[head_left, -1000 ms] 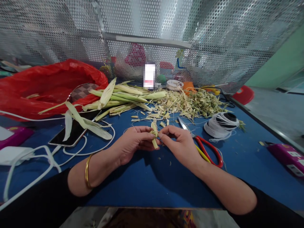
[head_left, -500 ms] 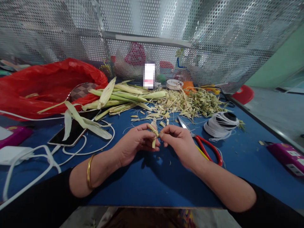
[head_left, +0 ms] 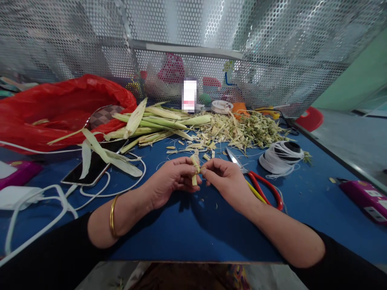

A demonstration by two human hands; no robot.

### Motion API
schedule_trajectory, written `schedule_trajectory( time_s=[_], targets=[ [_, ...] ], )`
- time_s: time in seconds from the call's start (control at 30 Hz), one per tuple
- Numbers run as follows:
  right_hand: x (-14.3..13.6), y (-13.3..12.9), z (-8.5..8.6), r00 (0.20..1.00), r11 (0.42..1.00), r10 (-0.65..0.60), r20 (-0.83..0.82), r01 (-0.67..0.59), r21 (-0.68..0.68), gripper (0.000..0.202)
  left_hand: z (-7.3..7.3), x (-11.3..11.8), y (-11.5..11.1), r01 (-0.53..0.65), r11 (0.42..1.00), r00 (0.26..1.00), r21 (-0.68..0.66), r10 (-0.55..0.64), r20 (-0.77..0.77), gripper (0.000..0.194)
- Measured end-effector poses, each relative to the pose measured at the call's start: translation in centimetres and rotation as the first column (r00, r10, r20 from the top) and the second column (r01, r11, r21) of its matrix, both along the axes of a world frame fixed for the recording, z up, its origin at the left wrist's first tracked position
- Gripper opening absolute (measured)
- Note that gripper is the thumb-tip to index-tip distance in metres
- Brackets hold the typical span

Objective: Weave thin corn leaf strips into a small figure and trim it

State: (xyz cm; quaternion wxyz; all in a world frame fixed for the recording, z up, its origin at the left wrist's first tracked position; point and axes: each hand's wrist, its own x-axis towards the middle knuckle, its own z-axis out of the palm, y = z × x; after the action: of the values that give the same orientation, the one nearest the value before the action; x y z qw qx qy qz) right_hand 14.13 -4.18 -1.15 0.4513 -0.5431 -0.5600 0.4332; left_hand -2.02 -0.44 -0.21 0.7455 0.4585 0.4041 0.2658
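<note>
1. One pale husk piece (head_left: 196, 164), crossed by a narrow band, is held up over the blue table (head_left: 236, 241), to the left of the scissors (head_left: 244, 170), the landmark here.
2. Both hands work on it. The left hand (head_left: 169, 181) grips it between thumb and fingers; the right hand (head_left: 228, 181), just left of the scissors, has thumb and forefinger pinched on its right edge, by the band. Exactly what strand lies in that pinch is too small to tell.
3. The step in hand looks like winding or tying the band round the piece. The next move seems to call for a firm left grip and a gentle right-hand pull, since dry husk may split.
4. Beyond the scissors lie shreds (head_left: 220, 125), with a heap of husk stalks (head_left: 160, 123) farther left.
5. Just right of the scissors, a black-cored spool (head_left: 276, 161) carries loose turns of white thread.
6. Far left of the scissors, a red plastic bag (head_left: 69, 90) gapes open: a checkered item (head_left: 105, 116) sits at its mouth and a pale scrap (head_left: 40, 121) lies inside.
</note>
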Motion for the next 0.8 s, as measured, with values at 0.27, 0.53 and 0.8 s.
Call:
schedule_trajectory(
  time_s=[0.27, 0.53, 0.8],
  targets=[
    [-0.36, -0.38, -0.09, 0.998, 0.998, -0.049, 0.041, 0.047, 0.044, 0.014, -0.21, 0.57, -0.24, -0.09, 0.992, 0.996, 0.085, 0.092, -0.013, 0.023],
    [-0.12, 0.08, 0.22, 0.985, 0.997, -0.062, -0.161, 0.053, -0.055, 0.014, -0.23, 0.22, -0.12, -0.05, 0.999, 0.995, -0.019, 0.052, 0.087, 0.017],
    [0.1, -0.13, 0.58, 0.999, 0.999, -0.001, -0.051, 0.003, 0.037, 0.016, -0.07, 0.07, 0.07, -0.076, 0.997, 0.995, -0.017, 0.077, 0.061, 0.012]
  ],
)
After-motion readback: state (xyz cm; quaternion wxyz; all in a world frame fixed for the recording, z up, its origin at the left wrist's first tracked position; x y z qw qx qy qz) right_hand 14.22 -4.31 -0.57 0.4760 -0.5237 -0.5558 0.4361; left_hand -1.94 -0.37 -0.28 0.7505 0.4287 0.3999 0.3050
